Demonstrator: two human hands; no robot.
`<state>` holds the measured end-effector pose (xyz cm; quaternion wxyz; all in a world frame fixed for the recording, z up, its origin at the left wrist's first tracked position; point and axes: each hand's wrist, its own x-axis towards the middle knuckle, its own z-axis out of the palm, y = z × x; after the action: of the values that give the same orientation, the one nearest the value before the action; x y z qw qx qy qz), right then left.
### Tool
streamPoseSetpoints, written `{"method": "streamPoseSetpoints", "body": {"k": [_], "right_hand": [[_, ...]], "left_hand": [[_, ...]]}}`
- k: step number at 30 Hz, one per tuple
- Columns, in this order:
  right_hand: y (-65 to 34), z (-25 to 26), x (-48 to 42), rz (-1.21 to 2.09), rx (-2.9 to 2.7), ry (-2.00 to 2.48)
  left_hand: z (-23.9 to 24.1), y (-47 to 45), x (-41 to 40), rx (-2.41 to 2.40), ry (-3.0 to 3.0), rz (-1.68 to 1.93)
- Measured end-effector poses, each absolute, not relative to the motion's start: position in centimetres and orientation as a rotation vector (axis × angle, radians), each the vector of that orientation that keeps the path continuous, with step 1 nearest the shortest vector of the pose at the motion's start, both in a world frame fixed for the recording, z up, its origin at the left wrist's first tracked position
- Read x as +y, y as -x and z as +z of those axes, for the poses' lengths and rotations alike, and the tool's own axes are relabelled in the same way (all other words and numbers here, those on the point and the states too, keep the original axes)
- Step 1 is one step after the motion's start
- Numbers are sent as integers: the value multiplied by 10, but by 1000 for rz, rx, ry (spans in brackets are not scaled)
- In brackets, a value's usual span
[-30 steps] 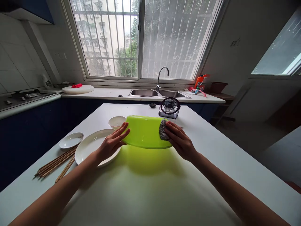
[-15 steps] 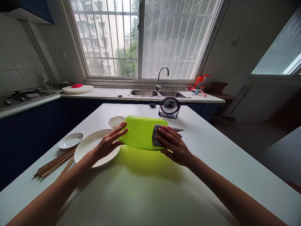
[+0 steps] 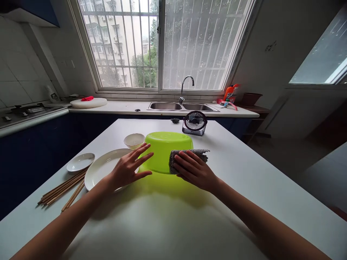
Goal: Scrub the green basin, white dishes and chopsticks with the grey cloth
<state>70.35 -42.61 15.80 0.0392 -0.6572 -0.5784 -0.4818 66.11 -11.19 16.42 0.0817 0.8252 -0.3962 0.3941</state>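
Head view: we are holding gray cloth [image 3: 172,157] in our right hand [image 3: 197,171] against the crosswise green basin [image 3: 160,153], left hand [image 3: 129,167] splayed at its left.

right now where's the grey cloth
In the head view, the grey cloth is just right of centre, under the right hand, against the right part of the green basin.

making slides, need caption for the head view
Right hand holds a grey cloth against a green basin, left hand open at its side.
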Motion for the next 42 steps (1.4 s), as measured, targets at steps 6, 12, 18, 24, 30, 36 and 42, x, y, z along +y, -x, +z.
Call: {"method": "streamPoseSetpoints", "body": {"k": [6,12,18,24,30,36,42], "right_hand": [[-698,158,-422,-1463,-1802,2039],[-696,154,-422,-1446,-1807,2023],[-696,153,-422,-1377,-1791,2026],[-695,158,-423,-1269,-1733,2008],[-707,160,-431,-1190,-1518,1997],[-713,163,-432,-1207,-1291,1971],[-697,167,-424,-1204,-1519,1982]], "left_hand": [[166,-647,-144,-1238,-2514,1383],[158,-647,-145,-1300,-2530,1434],[155,-649,-146,-1325,-2500,1456],[152,-649,-147,-1342,-2484,1475],[144,-654,-138,-1326,-2376,1370],[138,-657,-136,-1324,-2256,1311],[147,-657,-134,-1286,-2236,1248]]}}
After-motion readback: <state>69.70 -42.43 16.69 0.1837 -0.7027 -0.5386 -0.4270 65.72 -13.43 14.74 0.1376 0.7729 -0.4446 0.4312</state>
